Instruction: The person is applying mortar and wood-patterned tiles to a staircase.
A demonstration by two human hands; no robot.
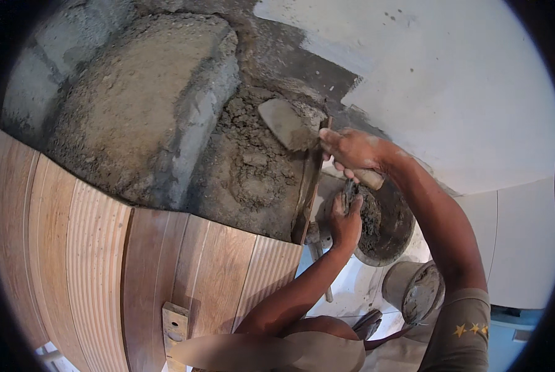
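My right hand (359,150) is closed round the wooden handle of a trowel (283,124). The trowel's grey blade lies over rough, crumbly mortar (252,167) on a step, near the wall. Just below it, my left hand (345,224) pinches a dark clump of wet mortar (350,193) between thumb and fingers. Both hands are close together, beside the upright brown edge of a thin board or tile (308,192) that borders the mortar bed. Under them sits a round pan (401,232) with wet mortar in it, partly hidden by my hands.
A mortar-smeared bucket (401,282) stands beyond the pan. Wood-look tiles (215,260) and ribbed strips face the steps on the left. A yellowish spirit level (176,325) rests against them. Bare rough concrete (141,80) rises at upper left; a white wall (451,80) bounds the right.
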